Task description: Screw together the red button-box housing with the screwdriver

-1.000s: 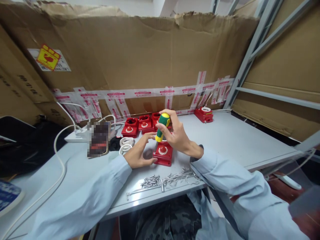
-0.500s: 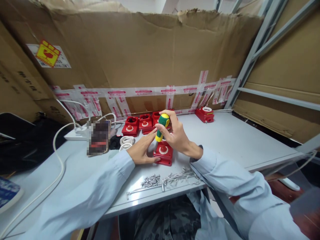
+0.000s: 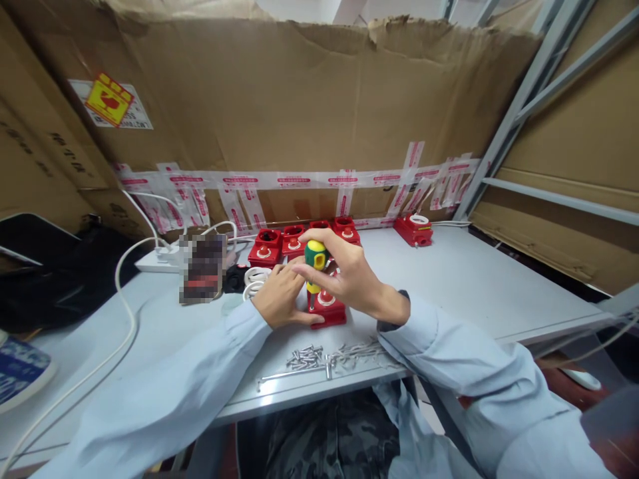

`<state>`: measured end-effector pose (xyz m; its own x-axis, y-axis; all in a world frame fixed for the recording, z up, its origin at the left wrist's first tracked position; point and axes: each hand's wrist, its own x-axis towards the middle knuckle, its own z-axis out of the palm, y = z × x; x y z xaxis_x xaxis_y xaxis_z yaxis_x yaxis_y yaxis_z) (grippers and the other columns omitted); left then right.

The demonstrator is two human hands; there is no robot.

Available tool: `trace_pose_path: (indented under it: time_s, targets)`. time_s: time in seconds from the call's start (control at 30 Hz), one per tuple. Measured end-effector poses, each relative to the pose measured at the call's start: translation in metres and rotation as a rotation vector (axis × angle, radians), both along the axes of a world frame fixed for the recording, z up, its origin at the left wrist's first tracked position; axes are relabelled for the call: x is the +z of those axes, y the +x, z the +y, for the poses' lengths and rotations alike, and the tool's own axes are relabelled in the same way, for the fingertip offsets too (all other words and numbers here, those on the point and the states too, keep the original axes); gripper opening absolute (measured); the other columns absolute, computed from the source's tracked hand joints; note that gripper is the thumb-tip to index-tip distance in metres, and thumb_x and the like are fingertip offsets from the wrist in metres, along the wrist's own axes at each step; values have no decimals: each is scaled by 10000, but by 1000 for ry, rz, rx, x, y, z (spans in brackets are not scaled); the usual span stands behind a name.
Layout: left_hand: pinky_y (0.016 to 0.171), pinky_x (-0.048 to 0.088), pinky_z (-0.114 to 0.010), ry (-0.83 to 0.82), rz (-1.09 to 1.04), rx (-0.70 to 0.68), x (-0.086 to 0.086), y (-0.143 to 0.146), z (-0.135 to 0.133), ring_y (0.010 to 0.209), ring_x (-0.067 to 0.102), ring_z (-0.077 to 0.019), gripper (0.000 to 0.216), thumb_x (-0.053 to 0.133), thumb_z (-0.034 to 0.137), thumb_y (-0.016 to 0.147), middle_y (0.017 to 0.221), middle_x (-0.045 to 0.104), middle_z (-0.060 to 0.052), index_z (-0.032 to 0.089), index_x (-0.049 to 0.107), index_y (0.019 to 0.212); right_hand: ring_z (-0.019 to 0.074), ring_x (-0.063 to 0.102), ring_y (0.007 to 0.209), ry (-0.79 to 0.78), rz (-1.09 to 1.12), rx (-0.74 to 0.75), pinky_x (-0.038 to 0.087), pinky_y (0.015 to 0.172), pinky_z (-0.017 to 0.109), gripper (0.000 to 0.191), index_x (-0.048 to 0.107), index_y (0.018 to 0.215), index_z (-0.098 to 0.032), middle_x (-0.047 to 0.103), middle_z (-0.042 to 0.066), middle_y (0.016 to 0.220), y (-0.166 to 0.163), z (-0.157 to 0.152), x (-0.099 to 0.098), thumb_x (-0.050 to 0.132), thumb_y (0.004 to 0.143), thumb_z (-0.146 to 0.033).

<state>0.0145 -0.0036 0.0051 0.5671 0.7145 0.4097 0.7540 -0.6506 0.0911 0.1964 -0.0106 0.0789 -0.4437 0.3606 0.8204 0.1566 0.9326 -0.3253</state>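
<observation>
Gripping screwdriver point(image 3: 317, 255) in right hand point(image 3: 353, 276), holding box point(image 3: 331, 315) on table point(image 3: 449, 279), beyond loose screws point(image 3: 305, 358), with left hand point(image 3: 280, 297). Probably driving a screw at box's left side; next, needing straight pressure and turning.

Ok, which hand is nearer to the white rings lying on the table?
Left. The left hand is close beside the white rings, on their right side; the right hand is farther right, gripping the screwdriver.
</observation>
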Motion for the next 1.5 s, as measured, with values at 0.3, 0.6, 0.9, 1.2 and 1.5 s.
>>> trace_pose_path:
  time_s: [0.3, 0.6, 0.9, 1.2, 1.5]
  targets:
    - [972, 364, -578, 98, -25, 109, -4, 1, -10, 1152, 475, -430, 960, 643, 755, 631, 1226, 544, -210, 129, 416, 1322, 142, 624, 782, 61, -55, -86, 482, 675, 264, 186, 520, 992, -176, 658, 53, 937, -4, -1, 5, 535, 907, -341]
    - [944, 382, -604, 84, -25, 135, -8, 2, -12, 1213, 438, -485, 1008, 677, 728, 619, 1323, 489, -249, 117, 388, 1368, 153, 535, 516, 79, -370, -471, 303, 501, 257, 384, 525, 938, -159, 584, 32, 611, -13, -9, 19, 457, 914, -536]
    - [995, 407, -565, 39, -70, -33, -2, 2, -10, 1231, 467, -421, 829, 675, 563, 726, 1338, 486, -213, 123, 378, 1363, 148, 489, 532, 44, -677, -293, 281, 535, 273, 169, 521, 991, -150, 618, 30, 655, -13, -8, 50, 493, 927, -304]
    - [949, 445, -563, 68, -93, 1, -2, 4, -12, 1142, 520, -388, 780, 681, 565, 708, 1228, 524, -182, 133, 405, 1296, 160, 582, 691, -57, -1203, -88, 377, 564, 270, 207, 557, 1053, -128, 662, 83, 891, -4, -13, 105, 503, 899, -256]
    - [1025, 400, -558, 96, -87, -3, -1, 5, -11, 1252, 436, -408, 856, 704, 546, 693, 1345, 452, -195, 139, 368, 1368, 220, 643, 849, 47, -1312, -226, 451, 651, 305, 196, 603, 1027, -92, 663, 132, 1006, -20, -26, 111, 481, 880, -140]
